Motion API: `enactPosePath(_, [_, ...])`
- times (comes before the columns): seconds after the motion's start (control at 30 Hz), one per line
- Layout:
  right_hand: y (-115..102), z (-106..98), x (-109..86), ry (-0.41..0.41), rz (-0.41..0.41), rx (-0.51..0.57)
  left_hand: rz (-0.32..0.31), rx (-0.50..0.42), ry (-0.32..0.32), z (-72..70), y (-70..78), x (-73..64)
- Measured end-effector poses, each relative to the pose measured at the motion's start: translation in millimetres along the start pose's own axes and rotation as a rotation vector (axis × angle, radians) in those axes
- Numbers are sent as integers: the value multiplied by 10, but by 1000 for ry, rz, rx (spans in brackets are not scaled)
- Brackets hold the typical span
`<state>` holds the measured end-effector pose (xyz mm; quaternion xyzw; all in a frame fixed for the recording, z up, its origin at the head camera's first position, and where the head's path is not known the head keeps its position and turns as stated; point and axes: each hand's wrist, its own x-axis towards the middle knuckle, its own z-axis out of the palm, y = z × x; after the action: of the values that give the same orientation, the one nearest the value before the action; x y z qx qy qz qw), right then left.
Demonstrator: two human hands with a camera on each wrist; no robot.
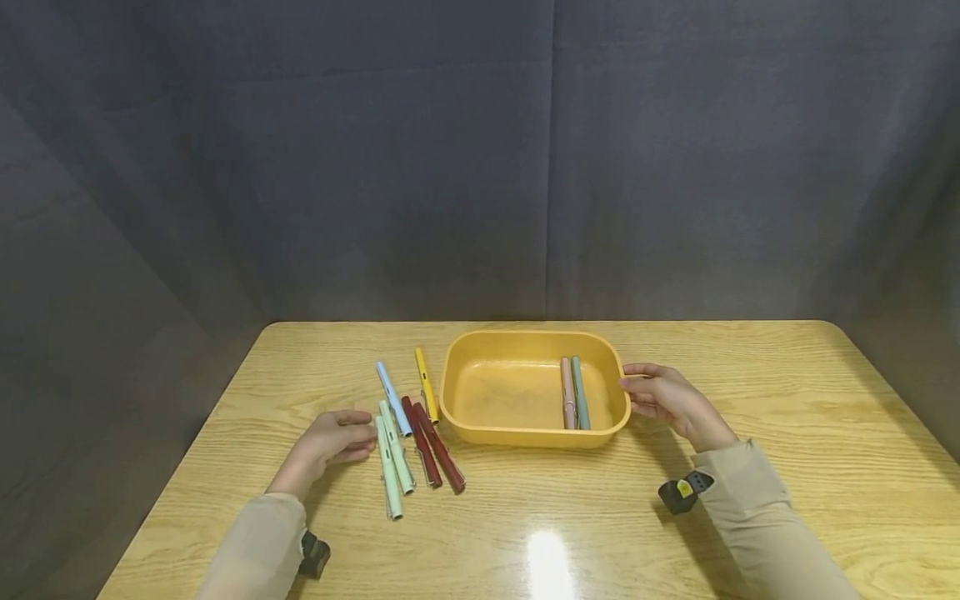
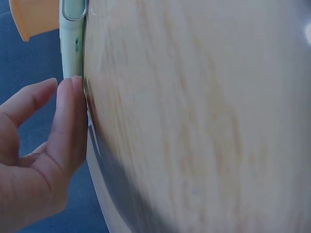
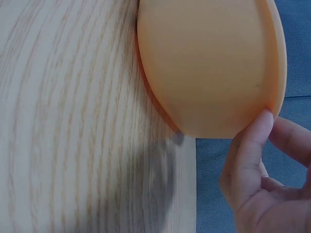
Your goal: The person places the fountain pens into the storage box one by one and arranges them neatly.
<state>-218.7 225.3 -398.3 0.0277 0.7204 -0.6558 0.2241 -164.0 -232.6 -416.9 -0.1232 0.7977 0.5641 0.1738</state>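
My left hand (image 1: 333, 437) is beside the upper end of a pale green pen (image 1: 388, 471). In the left wrist view its straight fingers touch the end of a green pen (image 2: 72, 48), with the thumb apart. A second pale green pen (image 1: 397, 450) lies alongside. My right hand (image 1: 671, 400) touches the right end of a yellow plastic box (image 1: 517, 437). Its fingertips (image 3: 265, 121) rest at the outer rim, seen in the right wrist view. Inside the box, toward the right, lie a pink pen (image 1: 567, 392) and a teal pen (image 1: 581, 392) side by side.
Two dark red pens (image 1: 442, 450) lie left of the box, near a light blue pen (image 1: 393, 398) and a yellow pen (image 1: 427, 385). Everything stands on a wood-grain table (image 1: 480, 533), with a dark curtain (image 1: 480, 167) behind it.
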Motion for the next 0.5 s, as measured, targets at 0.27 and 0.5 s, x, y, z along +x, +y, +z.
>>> enactPosePath(0.27, [0, 3, 3, 6, 3, 1, -21, 15, 5, 36, 61, -14])
enactPosePath(0.5, [2, 6, 13, 2, -2, -9, -35, 20, 8, 55, 66, 22])
